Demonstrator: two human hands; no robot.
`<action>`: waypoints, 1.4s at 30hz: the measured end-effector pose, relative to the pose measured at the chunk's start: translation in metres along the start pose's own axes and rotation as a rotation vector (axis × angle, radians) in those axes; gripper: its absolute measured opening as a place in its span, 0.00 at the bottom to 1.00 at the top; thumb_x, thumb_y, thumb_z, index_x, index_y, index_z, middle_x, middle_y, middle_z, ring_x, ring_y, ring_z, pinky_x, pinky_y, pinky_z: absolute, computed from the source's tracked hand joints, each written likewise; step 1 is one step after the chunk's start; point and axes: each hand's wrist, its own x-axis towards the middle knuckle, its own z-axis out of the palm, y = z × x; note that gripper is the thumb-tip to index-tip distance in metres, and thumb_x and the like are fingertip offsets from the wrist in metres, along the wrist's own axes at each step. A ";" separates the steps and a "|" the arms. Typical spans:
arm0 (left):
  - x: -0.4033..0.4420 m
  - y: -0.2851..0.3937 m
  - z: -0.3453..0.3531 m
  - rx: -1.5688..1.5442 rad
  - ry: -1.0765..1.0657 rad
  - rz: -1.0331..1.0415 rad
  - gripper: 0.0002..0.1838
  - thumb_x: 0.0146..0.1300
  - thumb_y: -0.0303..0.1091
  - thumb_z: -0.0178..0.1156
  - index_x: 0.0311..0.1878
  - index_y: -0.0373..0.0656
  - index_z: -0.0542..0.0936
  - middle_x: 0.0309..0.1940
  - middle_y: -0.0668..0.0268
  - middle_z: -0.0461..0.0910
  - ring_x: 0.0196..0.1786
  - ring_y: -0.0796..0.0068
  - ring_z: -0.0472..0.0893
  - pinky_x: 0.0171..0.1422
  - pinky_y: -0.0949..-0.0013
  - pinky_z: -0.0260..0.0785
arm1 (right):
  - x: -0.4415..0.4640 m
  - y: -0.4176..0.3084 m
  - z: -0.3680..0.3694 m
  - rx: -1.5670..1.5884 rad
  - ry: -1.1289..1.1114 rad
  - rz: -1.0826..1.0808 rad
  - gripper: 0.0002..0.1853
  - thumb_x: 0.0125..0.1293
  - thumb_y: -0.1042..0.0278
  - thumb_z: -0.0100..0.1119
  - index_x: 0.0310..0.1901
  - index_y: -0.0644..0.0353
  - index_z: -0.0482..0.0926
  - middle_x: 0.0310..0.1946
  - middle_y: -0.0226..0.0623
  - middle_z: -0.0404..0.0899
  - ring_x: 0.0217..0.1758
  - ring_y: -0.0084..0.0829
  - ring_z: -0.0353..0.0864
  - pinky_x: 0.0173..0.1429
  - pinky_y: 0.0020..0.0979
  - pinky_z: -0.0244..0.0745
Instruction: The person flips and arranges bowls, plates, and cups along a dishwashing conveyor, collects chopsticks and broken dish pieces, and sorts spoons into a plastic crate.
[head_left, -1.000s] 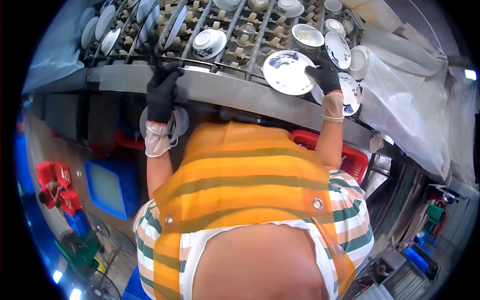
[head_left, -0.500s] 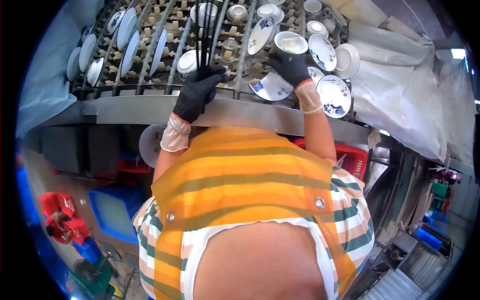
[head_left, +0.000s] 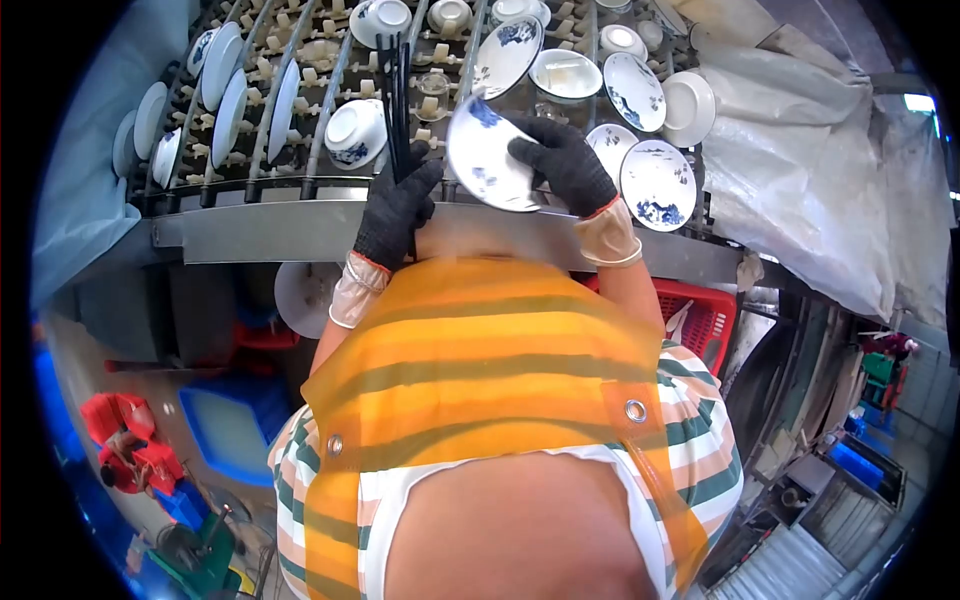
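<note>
My left hand (head_left: 398, 212), in a black glove, is closed round a bundle of black chopsticks (head_left: 394, 110) that point away from me over the rack's near edge. Between the fingers and thumb of my gloved right hand (head_left: 572, 168) is a white plate (head_left: 482, 158) with blue decoration, tilted up and slightly blurred. Just left of the chopsticks, a white bowl with a blue pattern (head_left: 355, 132) lies upside down. Beyond my right hand sits a white oval dish (head_left: 566, 75), and a patterned plate (head_left: 508, 55) leans beside it.
A pegged conveyor rack (head_left: 310, 55) spans the front behind a metal edge (head_left: 290, 228). Upright plates (head_left: 228, 118) stand at left; patterned plates (head_left: 658, 188) lie at right beside a plastic curtain (head_left: 800, 160). Below the edge is a red basket (head_left: 712, 312).
My right hand has taken hold of the plate at the near edge and lifted it leftward. The chopsticks have come down toward me. Dishes on the rack appear shifted slightly left.
</note>
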 end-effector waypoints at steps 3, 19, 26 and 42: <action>0.012 -0.014 0.000 -0.172 -0.183 -0.033 0.20 0.54 0.33 0.64 0.49 0.37 0.73 0.37 0.64 0.78 0.30 0.76 0.79 0.31 0.77 0.71 | 0.011 0.009 -0.006 -0.264 0.170 -0.255 0.15 0.64 0.61 0.54 0.45 0.63 0.79 0.28 0.33 0.79 0.25 0.22 0.76 0.28 0.25 0.71; -0.006 -0.024 0.009 -0.617 -0.286 -0.200 0.23 0.61 0.34 0.57 0.56 0.33 0.66 0.44 0.58 0.77 0.44 0.70 0.79 0.46 0.71 0.75 | 0.019 0.014 -0.018 -0.345 0.308 -0.363 0.13 0.56 0.70 0.57 0.43 0.61 0.79 0.29 0.36 0.81 0.28 0.23 0.79 0.32 0.26 0.74; -0.012 -0.023 0.013 -0.626 -0.231 -0.135 0.23 0.59 0.35 0.58 0.56 0.36 0.67 0.38 0.62 0.78 0.33 0.79 0.79 0.35 0.80 0.72 | 0.096 0.007 -0.082 -1.139 0.373 -0.857 0.21 0.53 0.62 0.61 0.51 0.49 0.76 0.42 0.37 0.80 0.42 0.39 0.80 0.47 0.36 0.74; -0.037 -0.069 -0.098 -0.663 0.005 0.072 0.24 0.67 0.47 0.46 0.54 0.35 0.68 0.42 0.57 0.77 0.36 0.64 0.80 0.29 0.62 0.73 | 0.048 0.071 0.025 -0.432 0.074 -0.756 0.41 0.49 0.69 0.69 0.65 0.61 0.58 0.55 0.42 0.68 0.54 0.34 0.72 0.58 0.33 0.69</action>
